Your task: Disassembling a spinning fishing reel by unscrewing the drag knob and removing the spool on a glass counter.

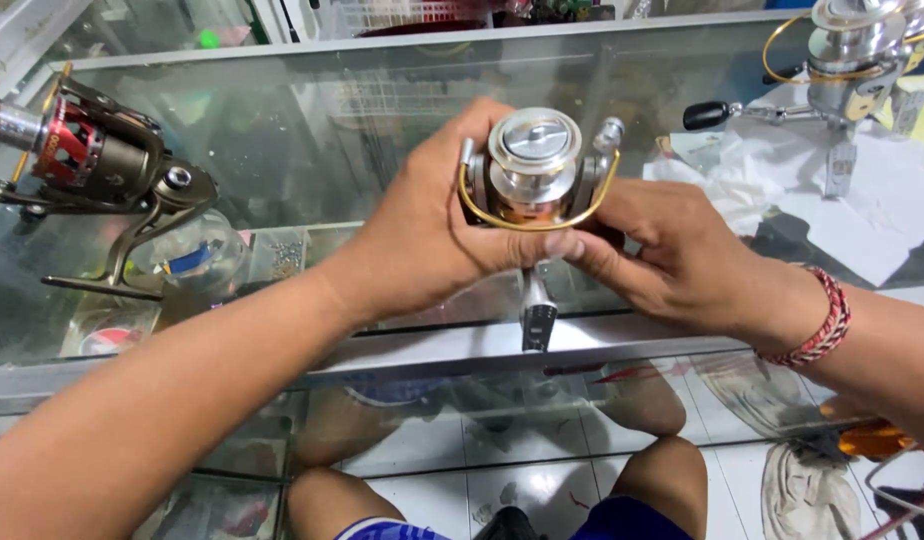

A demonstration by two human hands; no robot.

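- Head view looked down on both hands meeting over a glass counter (282, 150).
- Left hand (422, 245) was closed around the left side of a silver spinning reel (535, 170), thumb pressed along its lower front.
- Right hand (672, 250) gripped the reel's right side from below, fingers curled behind the body; a red woven bracelet (822, 325) sat on that wrist.
- Silver reel sat between the two hands, spool top facing up, gold bail wire (537, 222) curving across its front, foot (538, 318) pointing down toward the counter edge.
- Far left of the left hand lay a dark red-and-grey reel (92, 160) on the glass.
- Beyond the right hand stood another silver reel (852, 55) on white paper (882, 200).
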